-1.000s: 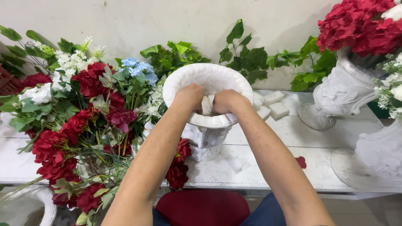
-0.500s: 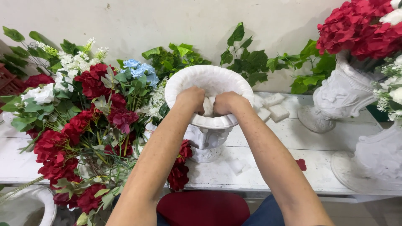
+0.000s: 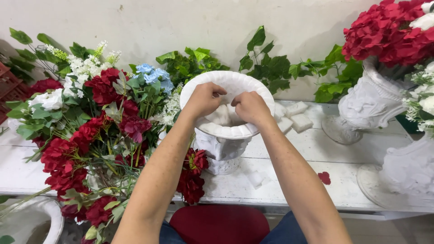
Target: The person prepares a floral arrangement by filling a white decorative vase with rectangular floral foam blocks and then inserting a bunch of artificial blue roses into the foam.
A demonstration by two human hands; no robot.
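White pedestal urn [image 3: 226, 135] sits centre on the white bench [image 3: 316, 149]; my left hand [image 3: 205, 98] and right hand [image 3: 250, 107] clench foam pieces [image 3: 221, 115] inside, which I'd press down evenly.

Counted two hands, left hand [image 3: 204, 99] and right hand [image 3: 250, 107], both in one white urn [image 3: 253, 86] at centre. Two more white urns [image 3: 366, 106] at 3 o'clock, a fourth at 7 o'clock. Three loose foam blocks [image 3: 296, 119] at 2 o'clock. One fallen red petal [image 3: 324, 177].
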